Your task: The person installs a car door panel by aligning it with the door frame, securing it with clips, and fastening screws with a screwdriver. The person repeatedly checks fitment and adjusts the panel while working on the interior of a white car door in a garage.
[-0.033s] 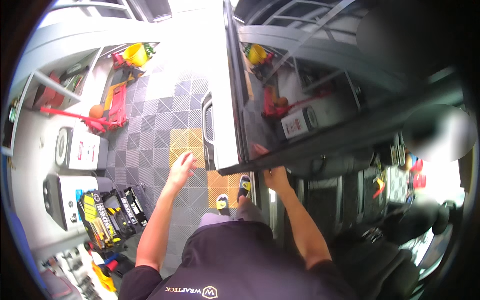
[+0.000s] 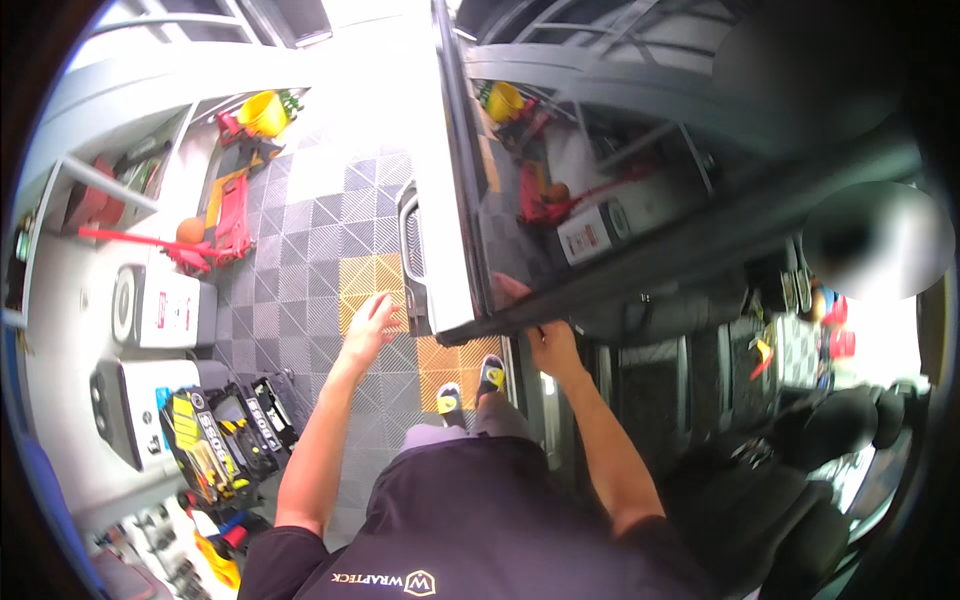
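Note:
A white vehicle door (image 2: 435,200) with a grey handle (image 2: 412,240) and dark, glossy glass (image 2: 600,150) stands in front of me, reflecting the garage. My left hand (image 2: 370,330) is open and empty in the air left of the door's near corner, just below the handle, fingers apart and slightly curled. My right hand (image 2: 550,348) has its fingers on the dark edge of the door (image 2: 530,320) from underneath; the fingertips are partly hidden by it. Below the door, my feet show on the tiles.
Red floor jack (image 2: 230,225), yellow bucket (image 2: 262,115), two grey-and-white boxes (image 2: 165,305) and an open black tool case (image 2: 225,435) line the left wall. Tiled floor (image 2: 280,280) runs alongside the door. The dark vehicle interior (image 2: 660,400) is at the right, with seats.
Both my hands sit slightly higher in the picture, and the door has shifted a little up and leftward in view. My left hand stays apart from the door.

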`<state>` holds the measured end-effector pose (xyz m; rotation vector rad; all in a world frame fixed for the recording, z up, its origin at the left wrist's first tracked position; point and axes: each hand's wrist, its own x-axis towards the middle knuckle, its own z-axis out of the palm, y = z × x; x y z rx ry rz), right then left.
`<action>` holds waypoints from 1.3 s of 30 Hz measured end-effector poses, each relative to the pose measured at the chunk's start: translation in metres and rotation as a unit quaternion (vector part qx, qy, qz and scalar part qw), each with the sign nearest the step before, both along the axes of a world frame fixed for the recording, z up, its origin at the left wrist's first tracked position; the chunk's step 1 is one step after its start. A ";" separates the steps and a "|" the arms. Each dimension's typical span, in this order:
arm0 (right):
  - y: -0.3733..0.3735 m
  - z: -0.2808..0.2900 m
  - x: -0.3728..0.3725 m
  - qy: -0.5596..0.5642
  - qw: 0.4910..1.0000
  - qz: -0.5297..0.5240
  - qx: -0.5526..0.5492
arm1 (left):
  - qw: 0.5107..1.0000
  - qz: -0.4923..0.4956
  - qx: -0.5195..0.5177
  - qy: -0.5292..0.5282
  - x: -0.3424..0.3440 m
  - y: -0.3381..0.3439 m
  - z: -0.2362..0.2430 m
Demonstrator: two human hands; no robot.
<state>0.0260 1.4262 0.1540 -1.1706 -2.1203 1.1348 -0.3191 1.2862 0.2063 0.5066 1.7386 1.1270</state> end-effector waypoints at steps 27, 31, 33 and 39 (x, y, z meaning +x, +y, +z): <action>-0.588 -0.136 -0.007 -0.114 0.678 -0.628 -0.364 | 0.929 -0.297 0.065 -0.213 0.040 -0.064 -0.049; -0.656 -0.141 -0.013 -0.091 0.624 -0.683 -0.369 | 0.930 -0.273 0.064 -0.238 0.068 -0.091 -0.049; -0.682 -0.145 -0.010 -0.079 0.578 -0.718 -0.379 | 0.923 -0.280 0.058 -0.256 0.077 -0.105 -0.048; -0.726 -0.157 0.023 -0.089 0.609 -0.677 -0.403 | 0.915 -0.305 0.056 -0.256 0.104 -0.146 -0.056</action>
